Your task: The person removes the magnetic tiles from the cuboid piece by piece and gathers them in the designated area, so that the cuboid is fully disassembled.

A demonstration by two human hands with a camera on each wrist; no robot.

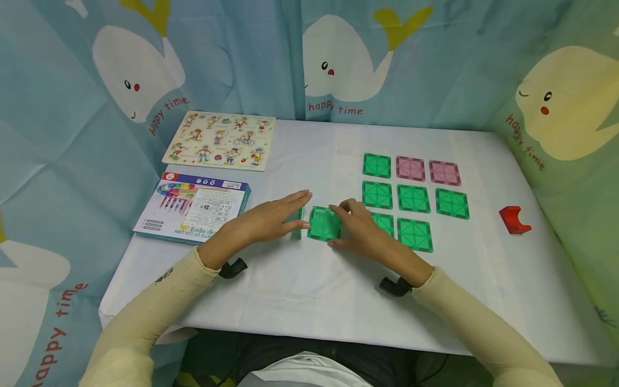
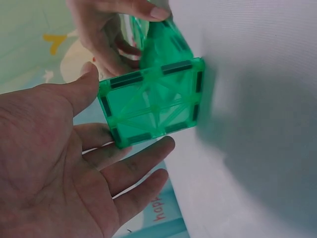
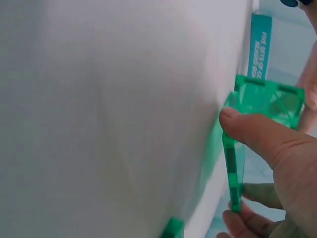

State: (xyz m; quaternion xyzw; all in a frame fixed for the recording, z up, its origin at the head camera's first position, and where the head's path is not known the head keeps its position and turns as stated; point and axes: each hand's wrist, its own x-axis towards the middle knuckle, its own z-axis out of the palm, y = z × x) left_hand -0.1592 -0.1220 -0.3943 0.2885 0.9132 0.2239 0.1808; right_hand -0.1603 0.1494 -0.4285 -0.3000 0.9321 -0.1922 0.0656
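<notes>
My right hand [image 1: 360, 228] pinches a green translucent magnetic tile [image 1: 325, 223] by its edges. The right wrist view shows that tile [image 3: 232, 163] nearly edge-on, between thumb and fingers. Another square green magnetic tile [image 2: 153, 104] stands upright on the table beside my left hand [image 1: 266, 217]. My left fingers are mostly straight, with the thumb near one corner of the upright tile and the fingers around its other side. Seen from the head, the left hand partly covers this tile [image 1: 297, 228]. The two tiles meet or nearly meet; exact contact is unclear.
Several green tiles [image 1: 413, 199] and two pink tiles [image 1: 410, 168] lie in rows right of centre. A red curved block [image 1: 515, 220] sits farther right. On the left are a boxed toy [image 1: 193, 207] and a picture puzzle board [image 1: 220, 140]. Printed curtains [image 1: 261, 59] surround the white table [image 1: 309, 301].
</notes>
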